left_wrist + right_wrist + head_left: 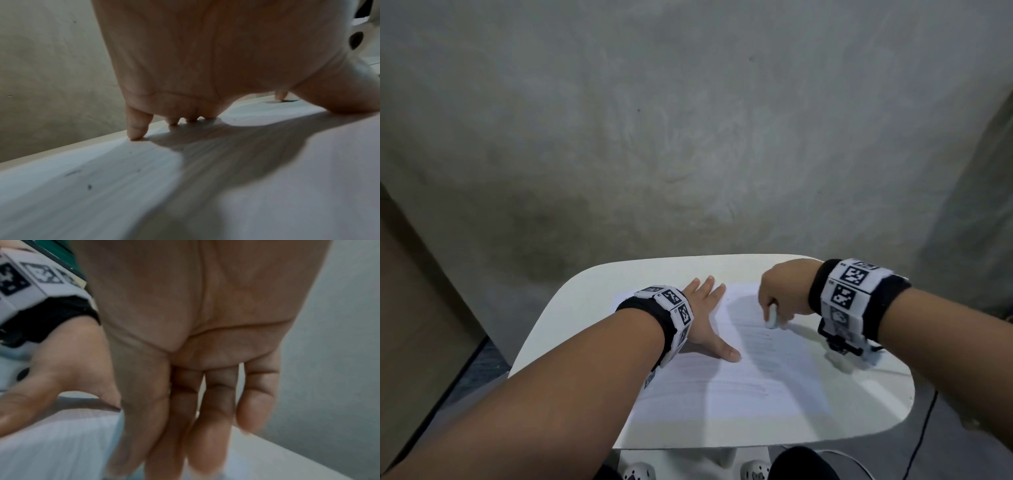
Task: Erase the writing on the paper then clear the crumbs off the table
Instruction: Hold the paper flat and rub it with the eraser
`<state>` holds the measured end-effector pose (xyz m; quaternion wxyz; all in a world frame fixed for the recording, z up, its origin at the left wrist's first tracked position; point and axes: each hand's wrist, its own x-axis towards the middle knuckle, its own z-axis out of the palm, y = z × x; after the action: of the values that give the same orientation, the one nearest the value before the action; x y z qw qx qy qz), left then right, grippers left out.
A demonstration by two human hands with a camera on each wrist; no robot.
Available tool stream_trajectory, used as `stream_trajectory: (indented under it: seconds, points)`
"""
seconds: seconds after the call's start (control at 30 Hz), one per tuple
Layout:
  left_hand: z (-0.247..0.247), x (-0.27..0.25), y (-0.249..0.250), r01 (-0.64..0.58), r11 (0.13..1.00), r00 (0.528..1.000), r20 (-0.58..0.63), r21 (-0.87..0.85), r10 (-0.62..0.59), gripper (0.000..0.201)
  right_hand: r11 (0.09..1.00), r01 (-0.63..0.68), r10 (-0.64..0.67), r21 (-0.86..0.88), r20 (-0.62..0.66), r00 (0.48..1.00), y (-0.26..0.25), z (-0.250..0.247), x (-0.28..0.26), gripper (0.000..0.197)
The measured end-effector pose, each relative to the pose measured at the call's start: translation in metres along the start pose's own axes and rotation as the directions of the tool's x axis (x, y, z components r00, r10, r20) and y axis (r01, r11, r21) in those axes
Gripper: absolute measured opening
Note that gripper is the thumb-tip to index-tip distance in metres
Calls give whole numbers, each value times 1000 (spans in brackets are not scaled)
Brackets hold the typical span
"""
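Note:
A white sheet of paper [739,383] with faint pencil lines lies on the small white table [873,404]. My left hand [709,308] lies flat on the paper's upper left part, fingers spread and thumb out, pressing it down. My right hand [777,301] grips a pale blue-white eraser [772,318] whose lower end touches the paper near the upper right. In the left wrist view the left hand's fingertips [135,133] press on the paper [102,178], where a few dark specks show. The right wrist view is blurred; the right hand [180,426] covers most of the eraser [117,434].
The table has rounded corners and stands before a grey wall [688,120]. A black cable [924,431] hangs off the table's right side. A brown panel [410,291] stands at the left. White shoes [640,471] show under the near edge.

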<state>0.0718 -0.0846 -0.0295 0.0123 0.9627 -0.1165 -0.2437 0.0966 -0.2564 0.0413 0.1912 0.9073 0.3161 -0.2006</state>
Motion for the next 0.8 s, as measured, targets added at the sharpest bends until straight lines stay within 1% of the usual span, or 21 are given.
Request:
stream_trajectory:
  seconds: [0.03, 0.07, 0.1, 0.2, 0.27, 0.3, 0.33, 0.37, 0.43, 0.47, 0.5, 0.57, 0.6, 0.67, 0.73, 0.8]
  points:
    - [0, -1, 0, 0, 1000, 1000, -6, 2, 0, 129, 1000, -16, 17, -21, 53, 998, 3, -2, -1, 19]
    - [1, -1, 0, 0, 1000, 1000, -12, 6, 0, 129, 999, -24, 27, -36, 77, 997, 3, -5, 2, 17]
    - [1, -1, 1, -1, 1000, 1000, -15, 11, 1, 129, 999, -23, 25, -37, 58, 998, -1, -9, 7, 14]
    - [1, 1, 2, -4, 1000, 1000, -18, 19, 4, 131, 999, -5, -2, -52, -137, 991, -22, -12, 24, 20]
    - [0, 0, 2, -8, 1000, 1000, -27, 14, 9, 131, 999, -19, 13, -28, -191, 982, -28, -6, 27, 19]
    - [0, 0, 1, -14, 1000, 1000, -25, 12, 14, 130, 1000, -29, 29, 6, -181, 983, -26, -3, 24, 14]
    - [0, 0, 1, -17, 1000, 1000, -21, 11, 17, 129, 1000, -26, 28, 15, -153, 988, -22, -1, 19, 8]
    - [1, 0, 0, -17, 1000, 1000, -18, 13, 17, 129, 1000, -9, 11, 17, -111, 994, -18, 1, 12, 5]
    - [2, 0, -1, -15, 1000, 1000, -20, 14, 15, 128, 1000, -14, 14, -3, 9, 1000, -6, 1, 3, 11]
    - [3, 0, -2, -14, 1000, 1000, -25, 11, 14, 129, 999, -41, 41, 10, 34, 999, -1, 0, 2, 12]
    - [3, 1, -2, -14, 1000, 999, -29, 8, 15, 129, 996, -69, 69, 52, 0, 998, 5, -1, 5, 13]
    - [3, 1, -2, -17, 1000, 999, -30, 6, 17, 129, 983, -124, 140, 138, -114, 984, 14, -1, 15, 15]
    - [4, 2, -2, -17, 1000, 999, -28, 5, 17, 129, 978, -152, 171, 142, -136, 976, 16, 0, 21, 15]
    - [4, 3, -3, -15, 1000, 1000, -27, 21, 15, 131, 972, -189, 207, 137, -132, 969, 16, 5, 30, 14]
    - [4, 4, -3, -10, 999, 1000, -26, 49, 11, 133, 971, -199, 215, 130, -116, 970, 15, 11, 36, 23]
    - [1, 1, 0, -20, 997, 1000, -19, 79, 22, 133, 968, -206, 222, 142, -107, 969, 15, 16, 38, 24]
